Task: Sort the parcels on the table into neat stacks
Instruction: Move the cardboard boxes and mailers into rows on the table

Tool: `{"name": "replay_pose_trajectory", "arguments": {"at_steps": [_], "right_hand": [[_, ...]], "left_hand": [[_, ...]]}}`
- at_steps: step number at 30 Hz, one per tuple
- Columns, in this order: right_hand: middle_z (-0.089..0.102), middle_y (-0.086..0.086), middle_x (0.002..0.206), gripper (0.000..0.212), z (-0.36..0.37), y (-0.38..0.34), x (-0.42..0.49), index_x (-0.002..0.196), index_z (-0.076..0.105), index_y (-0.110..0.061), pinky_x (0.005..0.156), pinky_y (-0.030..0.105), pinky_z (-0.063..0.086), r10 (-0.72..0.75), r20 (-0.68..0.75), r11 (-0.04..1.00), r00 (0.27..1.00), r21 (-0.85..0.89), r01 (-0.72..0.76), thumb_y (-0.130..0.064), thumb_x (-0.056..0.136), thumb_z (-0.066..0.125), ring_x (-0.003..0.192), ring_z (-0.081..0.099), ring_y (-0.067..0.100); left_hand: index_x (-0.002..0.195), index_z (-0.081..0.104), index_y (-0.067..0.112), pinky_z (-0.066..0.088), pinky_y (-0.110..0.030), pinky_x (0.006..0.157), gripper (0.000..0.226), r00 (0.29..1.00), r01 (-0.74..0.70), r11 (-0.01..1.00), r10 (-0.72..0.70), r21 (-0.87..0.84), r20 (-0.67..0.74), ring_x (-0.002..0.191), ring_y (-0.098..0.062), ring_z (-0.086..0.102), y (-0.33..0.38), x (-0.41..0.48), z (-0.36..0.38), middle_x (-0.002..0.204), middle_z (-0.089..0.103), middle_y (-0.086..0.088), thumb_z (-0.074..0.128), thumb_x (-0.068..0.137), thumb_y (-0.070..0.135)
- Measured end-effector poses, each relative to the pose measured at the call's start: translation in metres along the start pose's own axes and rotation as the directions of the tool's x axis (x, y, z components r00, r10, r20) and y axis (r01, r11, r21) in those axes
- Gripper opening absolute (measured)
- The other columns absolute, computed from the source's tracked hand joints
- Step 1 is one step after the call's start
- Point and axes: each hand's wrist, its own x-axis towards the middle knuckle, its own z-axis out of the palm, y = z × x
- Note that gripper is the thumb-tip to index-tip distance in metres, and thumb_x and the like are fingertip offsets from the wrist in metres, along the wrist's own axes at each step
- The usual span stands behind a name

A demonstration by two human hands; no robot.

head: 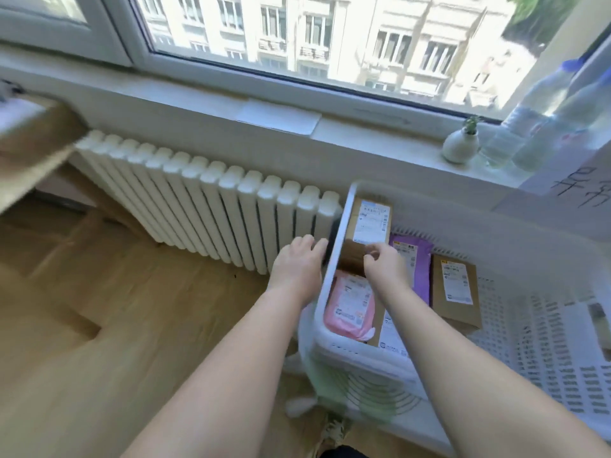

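Filling white basket — pink parcel, purple parcel, brown parcels.

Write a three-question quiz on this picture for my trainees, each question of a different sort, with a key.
1. True or false: the pink parcel lies inside the basket.
2. What stands on the sill beside the bottles? A mug, B vase, C lamp.
3. Which hand reaches into the basket?

Key
1. True.
2. B.
3. The right hand, fingers curled at the box; the left hand is outside the rim.
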Motion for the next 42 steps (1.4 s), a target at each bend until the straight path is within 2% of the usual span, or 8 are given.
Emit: {"name": "replay_pose_trajectory", "arguments": {"at_steps": [3, 9, 15, 20, 27, 33, 37, 42], "right_hand": [[0.064, 0.008, 0.124, 0.037, 0.037, -0.067, -0.026, 0.123, 0.065, -0.014, 0.093, 0.036, 0.048, -0.142, -0.070, 0.989, 0.987, 0.033, 0.144, -0.009, 0.092, 0.047, 0.115, 0.058, 0.026], [0.057, 0.002, 0.129, 0.036, 0.166, -0.204, -0.119, 0.132, 0.058, -0.022, 0.085, 0.036, 0.051, -0.343, 0.096, 0.936, 0.935, -0.049, 0.348, -0.020, 0.096, 0.049, 0.113, 0.057, 0.021], [0.051, -0.001, 0.132, 0.040, 0.256, -0.292, -0.183, 0.136, 0.054, -0.026, 0.077, 0.028, 0.044, -0.471, 0.250, 0.862, 0.846, -0.073, 0.501, -0.024, 0.097, 0.050, 0.108, 0.055, 0.017], [0.050, -0.005, 0.126, 0.037, 0.326, -0.374, -0.213, 0.133, 0.055, -0.033, 0.066, 0.028, 0.048, -0.573, 0.346, 0.789, 0.744, -0.015, 0.614, -0.027, 0.097, 0.050, 0.096, 0.058, 0.013], [0.050, -0.007, 0.128, 0.040, 0.417, -0.477, -0.199, 0.137, 0.054, -0.033, 0.070, 0.024, 0.047, -0.636, 0.410, 0.721, 0.653, 0.016, 0.692, -0.028, 0.097, 0.052, 0.097, 0.051, 0.009], [0.050, -0.003, 0.134, 0.045, 0.484, -0.576, -0.150, 0.142, 0.049, -0.028, 0.067, 0.024, 0.045, -0.620, 0.427, 0.744, 0.658, 0.053, 0.666, -0.027, 0.097, 0.052, 0.097, 0.050, 0.010], [0.048, 0.001, 0.140, 0.048, 0.512, -0.630, -0.121, 0.143, 0.048, -0.027, 0.072, 0.027, 0.046, -0.604, 0.420, 0.757, 0.677, 0.038, 0.652, -0.025, 0.095, 0.052, 0.113, 0.055, 0.016], [0.048, 0.001, 0.140, 0.050, 0.537, -0.668, -0.099, 0.145, 0.044, -0.027, 0.076, 0.028, 0.042, -0.572, 0.428, 0.778, 0.700, 0.013, 0.628, -0.026, 0.096, 0.054, 0.119, 0.053, 0.018]], "left_hand": [[0.150, 0.030, 0.018, 0.036, -0.036, 0.105, 0.057, 0.992, 0.119, 0.993, -0.119, 0.001, -0.029, 0.127, -0.026, 0.039, -0.073, -0.038, -0.029, 0.140, 0.041, -0.007, 0.044, 0.095, 0.012], [0.153, 0.026, 0.019, 0.035, -0.037, 0.110, 0.060, 0.902, 0.432, 0.901, -0.432, 0.043, -0.021, 0.134, -0.026, 0.037, -0.270, -0.165, -0.078, 0.149, 0.037, -0.009, 0.048, 0.097, 0.013], [0.156, 0.022, 0.020, 0.036, -0.036, 0.110, 0.064, 0.784, 0.621, 0.783, -0.619, 0.041, -0.053, 0.136, -0.025, 0.037, -0.378, -0.246, -0.117, 0.153, 0.034, -0.007, 0.048, 0.098, 0.013], [0.154, 0.025, 0.019, 0.034, -0.034, 0.110, 0.059, 0.730, 0.681, 0.732, -0.675, 0.029, -0.111, 0.135, -0.024, 0.037, -0.458, -0.294, -0.139, 0.150, 0.037, -0.007, 0.042, 0.098, 0.012], [0.154, 0.027, 0.018, 0.029, -0.036, 0.115, 0.058, 0.670, 0.736, 0.676, -0.723, 0.026, -0.167, 0.140, -0.025, 0.033, -0.570, -0.292, -0.163, 0.153, 0.035, -0.008, 0.041, 0.098, 0.009], [0.156, 0.022, 0.017, 0.028, -0.039, 0.117, 0.061, 0.668, 0.741, 0.671, -0.729, 0.042, -0.150, 0.141, -0.027, 0.031, -0.674, -0.237, -0.202, 0.155, 0.032, -0.010, 0.041, 0.098, 0.010], [0.156, 0.021, 0.017, 0.028, -0.039, 0.115, 0.061, 0.683, 0.728, 0.683, -0.715, 0.059, -0.150, 0.139, -0.028, 0.032, -0.725, -0.203, -0.219, 0.154, 0.032, -0.010, 0.040, 0.099, 0.011], [0.155, 0.022, 0.017, 0.029, -0.039, 0.113, 0.059, 0.712, 0.702, 0.709, -0.698, 0.068, -0.079, 0.138, -0.028, 0.032, -0.778, -0.164, -0.220, 0.153, 0.033, -0.008, 0.037, 0.099, 0.009]]}}
